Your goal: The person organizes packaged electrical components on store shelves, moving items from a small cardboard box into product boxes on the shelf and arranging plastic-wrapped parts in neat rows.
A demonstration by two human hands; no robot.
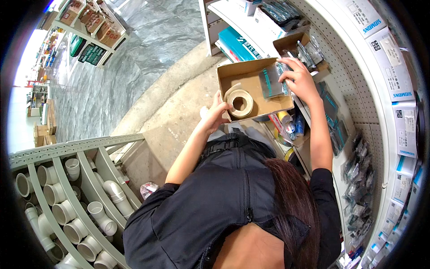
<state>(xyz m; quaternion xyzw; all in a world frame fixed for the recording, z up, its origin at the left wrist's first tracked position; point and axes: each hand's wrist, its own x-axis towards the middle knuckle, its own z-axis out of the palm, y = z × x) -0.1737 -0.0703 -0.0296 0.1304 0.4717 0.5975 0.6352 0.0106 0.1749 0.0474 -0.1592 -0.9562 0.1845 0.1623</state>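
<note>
An open cardboard box (pixel 248 69) is held up in front of me, tilted so that its inside shows. My left hand (pixel 215 112) grips its lower left corner, thumb over the rim. Inside, at the lower left, lies a roll of beige tape (pixel 247 95). My right hand (pixel 297 79) is at the right side of the box, with its fingers on a clear plastic packet (pixel 272 82) with teal print, partly inside the box. The fingertips overlap the packet's right part; whether they pinch it or only touch it, I cannot tell.
A white shelf (pixel 349 111) with plastic-wrapped packets (pixel 357 181) curves along the right, below a row of white Siemens boxes (pixel 391 64). A teal box (pixel 238 43) and a small open carton (pixel 289 45) stand beyond my hands. At lower left, a rack (pixel 80 144) holds white pipe fittings (pixel 63 212).
</note>
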